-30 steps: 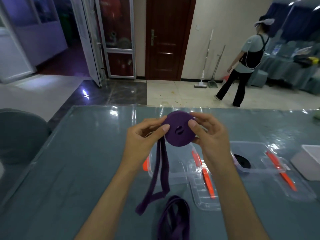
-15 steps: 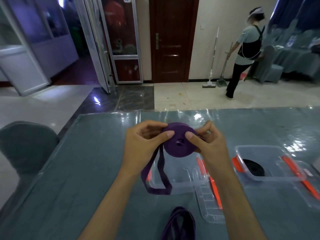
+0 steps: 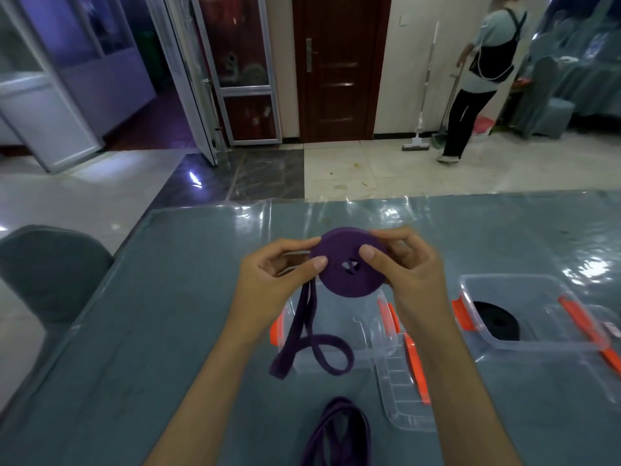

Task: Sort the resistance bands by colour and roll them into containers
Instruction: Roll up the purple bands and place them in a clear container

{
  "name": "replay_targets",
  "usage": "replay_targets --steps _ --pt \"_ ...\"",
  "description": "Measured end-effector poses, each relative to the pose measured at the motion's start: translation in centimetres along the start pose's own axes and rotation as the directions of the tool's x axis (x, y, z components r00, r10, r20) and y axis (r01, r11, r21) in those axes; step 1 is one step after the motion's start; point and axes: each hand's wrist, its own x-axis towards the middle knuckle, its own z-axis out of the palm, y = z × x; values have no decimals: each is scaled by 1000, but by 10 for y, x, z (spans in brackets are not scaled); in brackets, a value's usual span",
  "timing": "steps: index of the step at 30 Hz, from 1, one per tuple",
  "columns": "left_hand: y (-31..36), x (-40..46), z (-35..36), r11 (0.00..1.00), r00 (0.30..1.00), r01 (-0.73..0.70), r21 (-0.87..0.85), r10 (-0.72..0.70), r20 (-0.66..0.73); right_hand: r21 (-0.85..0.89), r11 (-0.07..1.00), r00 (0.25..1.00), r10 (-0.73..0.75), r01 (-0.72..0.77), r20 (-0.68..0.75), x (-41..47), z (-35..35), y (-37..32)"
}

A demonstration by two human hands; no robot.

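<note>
Both my hands hold a purple resistance band roll (image 3: 349, 279) in the air above the table. My left hand (image 3: 272, 280) grips its left edge with thumb on the face; my right hand (image 3: 406, 274) grips the right edge. The band's loose tail (image 3: 312, 341) hangs down from the roll's left side and curls in front of a clear container (image 3: 336, 334) with orange clips. A second clear container (image 3: 524, 311) to the right holds a rolled black band (image 3: 497, 321). Another purple band (image 3: 336, 432) lies loose at the table's near edge.
A clear lid (image 3: 403, 391) with an orange clip lies beside the nearer container. The table (image 3: 151, 331) has a blue-grey glossy cover. A grey chair (image 3: 43, 270) stands at the left. Across the room a person (image 3: 480, 72) walks near a mop by the wall.
The roll has grown and the hanging tail is shorter, now curling beside the container. The view has shifted, and the person in the background has moved on.
</note>
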Motion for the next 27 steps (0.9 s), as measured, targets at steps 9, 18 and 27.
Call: replay_targets --steps 9,18,27 --pt "-16 -1 14 1000 997 -19 15 20 -78 -3 991 989 131 -131 64 3 -24 17" --pt "-29 -5 23 999 999 -26 47 25 30 -88 992 990 98 -90 96 -1 -45 15" --pt "-25 -17 22 1000 999 -9 18 8 51 -19 995 991 97 -96 95 -16 -41 19"
